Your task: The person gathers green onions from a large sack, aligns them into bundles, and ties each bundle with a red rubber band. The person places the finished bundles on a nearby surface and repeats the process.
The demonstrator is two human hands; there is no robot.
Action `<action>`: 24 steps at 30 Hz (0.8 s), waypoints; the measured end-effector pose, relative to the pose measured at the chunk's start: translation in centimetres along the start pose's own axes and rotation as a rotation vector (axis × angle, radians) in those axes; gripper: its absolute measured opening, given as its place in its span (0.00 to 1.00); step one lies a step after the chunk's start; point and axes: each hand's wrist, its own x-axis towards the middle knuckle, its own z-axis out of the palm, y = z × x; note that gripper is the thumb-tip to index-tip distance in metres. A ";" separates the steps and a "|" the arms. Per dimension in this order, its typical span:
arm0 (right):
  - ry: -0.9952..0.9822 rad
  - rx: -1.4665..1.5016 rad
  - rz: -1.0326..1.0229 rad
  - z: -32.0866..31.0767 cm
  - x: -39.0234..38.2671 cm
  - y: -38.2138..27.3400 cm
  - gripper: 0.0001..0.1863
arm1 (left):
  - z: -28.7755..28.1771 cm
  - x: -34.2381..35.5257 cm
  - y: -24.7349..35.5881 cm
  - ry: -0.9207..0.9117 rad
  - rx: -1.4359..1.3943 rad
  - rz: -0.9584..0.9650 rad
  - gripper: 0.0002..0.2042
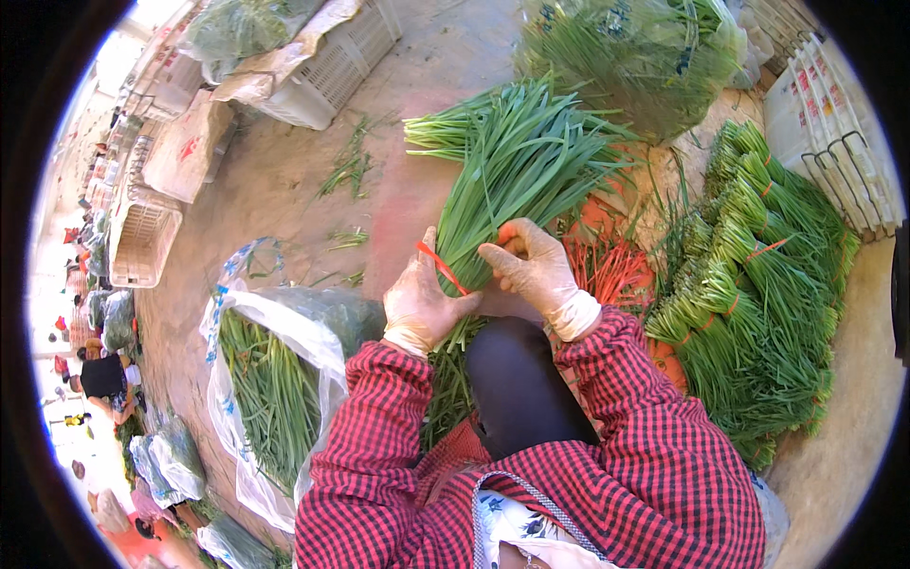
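Note:
My left hand [420, 302], in a pale glove, grips a bunch of garlic chives [483, 213] over my lap, their leaves fanning out away from me. A red tie [442, 267] passes around the bunch beside the left thumb and fingers. Just right of the bunch, my gloved right hand [538, 270] has its fingers curled toward the thumb. Whether anything thin is between those fingertips cannot be made out. Beyond the held bunch lie more loose chives [441, 133] on a reddish mat [398, 204]. Several loose red ties [611, 268] rest by my right wrist.
Tied chive bundles [758, 303] are heaped at my right, beside white crates [834, 133]. At my left stands an open plastic bag of chives [270, 389]. A large bag of greens [630, 62] sits far ahead. Crates [147, 232] and another person [104, 379] appear far left.

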 end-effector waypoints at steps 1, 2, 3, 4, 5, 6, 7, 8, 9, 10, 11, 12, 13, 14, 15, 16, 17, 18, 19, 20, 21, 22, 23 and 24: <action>-0.023 -0.003 -0.012 0.7 -0.2 -0.4 0.12 | -0.6 -0.7 -0.1 0.043 -0.008 0.014 0.57; -0.079 -0.012 0.003 1.4 -0.6 -0.9 0.12 | -1.1 -1.6 -0.3 0.068 -0.013 0.005 0.57; -0.141 -0.011 0.006 2.1 -1.2 -1.5 0.12 | -1.6 -2.5 -0.5 0.078 -0.022 -0.019 0.57; -0.149 0.068 -0.007 2.9 -1.8 -2.2 0.12 | -2.2 -3.5 -0.8 0.114 -0.098 -0.008 0.55; -0.170 0.111 -0.013 3.5 -2.5 -3.0 0.12 | -2.8 -4.5 -1.2 0.138 -0.179 -0.010 0.53; -0.194 0.153 -0.012 4.0 -3.4 -3.8 0.12 | -3.4 -5.7 -1.6 0.165 -0.264 -0.017 0.50; -0.225 0.216 -0.020 4.6 -4.6 -4.5 0.12 | -3.8 -6.5 -2.0 0.094 -0.533 -0.009 0.47; -0.231 0.225 -0.090 5.2 -6.0 -5.1 0.11 | -4.1 -7.1 -2.3 0.028 -0.807 0.004 0.43; -0.248 0.214 -0.178 5.8 -7.1 -6.0 0.11 | -4.4 -8.0 -2.7 -0.042 -1.066 -0.032 0.40; -0.224 0.241 -0.266 5.8 -8.3 -6.8 0.11 | -3.8 -9.6 -2.8 -0.063 -1.499 -0.114 0.32; -0.212 0.266 -0.359 5.3 -9.5 -7.7 0.11 | -3.8 -10.5 -3.2 -0.088 -1.600 -0.250 0.24; -0.147 0.230 -0.350 4.5 -10.2 -8.5 0.12 | -3.7 -11.8 -3.6 -0.199 -1.810 -0.219 0.22; -0.169 0.235 -0.461 3.6 -10.8 -9.1 0.12 | -3.6 -13.1 -4.1 -0.329 -2.013 -0.183 0.20; -0.105 0.181 -0.430 2.6 -11.1 -9.5 0.12 | -3.4 -14.3 -4.4 -0.235 -2.088 -0.249 0.20; -0.125 0.159 -0.505 1.5 -11.2 -9.6 0.12 | -3.2 -15.3 -4.8 -0.111 -2.119 -0.247 0.24; -0.151 0.085 -0.378 0.5 -11.2 -9.5 0.13 | -3.1 -16.2 -5.0 -0.067 -2.124 -0.096 0.26; -0.187 -0.329 -0.396 0.1 -11.1 -8.9 0.13 | -3.0 -16.8 -5.4 -0.026 -2.128 0.064 0.27; -0.159 -0.733 -0.411 0.0 -11.3 -8.3 0.12 | -3.1 -17.5 -5.5 0.073 -2.116 0.014 0.28; -0.108 -1.159 -0.342 0.5 -11.3 -7.6 0.12 | -3.1 -18.3 -5.6 0.114 -2.153 0.072 0.26; -0.113 -1.131 -0.317 0.9 -11.9 -7.0 0.13 | -3.2 -18.9 -5.8 0.137 -2.153 0.094 0.22; -0.153 -0.857 -0.492 1.6 -12.6 -6.7 0.13 | -3.3 -19.5 -5.8 0.180 -2.149 0.047 0.18; -0.205 -0.588 -0.596 2.7 -13.3 -6.7 0.12 | -3.4 -20.0 -5.8 0.193 -2.115 0.053 0.17; -0.230 -0.326 -0.617 3.8 -14.3 -7.0 0.12 | -3.4 -20.6 -5.7 0.186 -2.090 0.095 0.17; -0.284 -0.317 -0.753 4.5 -15.5 -7.7 0.09 | -3.4 -21.0 -5.6 0.214 -2.072 0.086 0.17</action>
